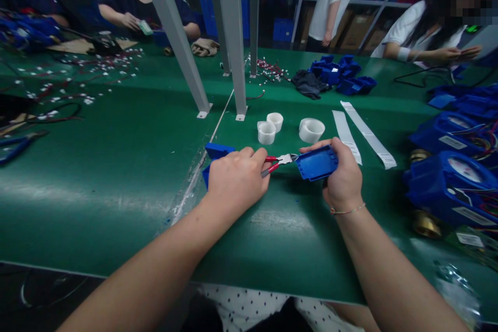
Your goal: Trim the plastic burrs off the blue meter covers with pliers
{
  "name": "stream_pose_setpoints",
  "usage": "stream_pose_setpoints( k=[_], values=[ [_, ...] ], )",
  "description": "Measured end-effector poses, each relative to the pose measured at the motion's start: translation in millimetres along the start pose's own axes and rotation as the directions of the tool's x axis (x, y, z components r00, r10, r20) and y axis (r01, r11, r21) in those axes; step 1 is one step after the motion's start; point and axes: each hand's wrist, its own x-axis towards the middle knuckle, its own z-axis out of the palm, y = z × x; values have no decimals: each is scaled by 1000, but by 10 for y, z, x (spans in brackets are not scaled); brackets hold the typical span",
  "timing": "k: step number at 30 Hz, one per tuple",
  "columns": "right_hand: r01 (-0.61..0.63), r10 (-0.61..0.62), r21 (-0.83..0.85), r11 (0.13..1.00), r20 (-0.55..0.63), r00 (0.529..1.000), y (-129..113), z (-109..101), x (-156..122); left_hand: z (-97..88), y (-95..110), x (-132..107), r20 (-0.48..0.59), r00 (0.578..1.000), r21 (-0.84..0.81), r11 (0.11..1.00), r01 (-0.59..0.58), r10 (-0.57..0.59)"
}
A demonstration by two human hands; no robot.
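Wrapped round the red handles of a pair of side cutters (286,158) is my left hand (239,176). The cutters point right, with their jaws at the left edge of a shallow blue plastic cover (317,162). My right hand (344,171) grips that cover by its right side, thumb on the rim and its hollow side facing me. Just behind my left hand lies another blue plastic part (218,151), partly hidden by the hand. Whether the jaws are closed on the cover's edge is too small to tell.
White tape rolls (311,130) and printed label strips (368,135) lie beyond my hands. Blue meters (453,181) with brass fittings stand at right. Grey posts (233,36) rise from the green table (116,181). Blue-handled pliers (19,146) lie at far left. Several people work across the table.
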Motion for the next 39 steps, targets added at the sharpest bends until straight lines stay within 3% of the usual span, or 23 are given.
stream_pose_setpoints(
  k=[5, 8, 11, 14, 16, 19, 21, 23, 26, 30, 39],
  values=[
    [-19, 19, 2, 1000, 35, 999, -101, 40, -5, 20, -41, 24, 21, 999, -4, 999, 45, -45],
    [-163, 154, 58, 985, 137, 978, -216, 58, 6, 20, -80, 55, -7, 998, 4, 998, 60, -60],
    [-420, 383, 68, 905, 297, 875, -288, 42, -3, 10, -112, 77, -57, 997, 5, 998, 58, -58],
    [-500, 430, 35, 865, 464, 775, -282, 10, -48, -1, -134, 81, -99, 994, 2, 999, 52, -52],
    [-412, 332, 31, 911, 539, 774, -255, -5, -79, -4, -147, 81, -130, 991, -14, 999, 33, -34],
    [-104, 81, 17, 994, 504, 860, -214, -9, -93, 4, -158, 83, -151, 988, -115, 993, 7, -24],
    [99, -84, -9, 995, 456, 886, -187, -4, -78, 16, -152, 84, -113, 992, -259, 966, 24, -55],
    [222, -185, -33, 975, 438, 879, -158, 1, -56, 23, -132, 83, -35, 996, -417, 907, 56, -78],
    [321, -248, -104, 941, 433, 867, -123, 5, -34, 3, -87, 76, 76, 995, -567, 818, 95, -62],
    [445, -333, -212, 870, 415, 847, -125, 18, -31, -61, -46, 67, 171, 985, -630, 766, 129, -26],
    [571, -435, -287, 769, 420, 796, -140, 37, -30, -84, -31, 57, 222, 975, -649, 746, 152, -5]
  ],
)
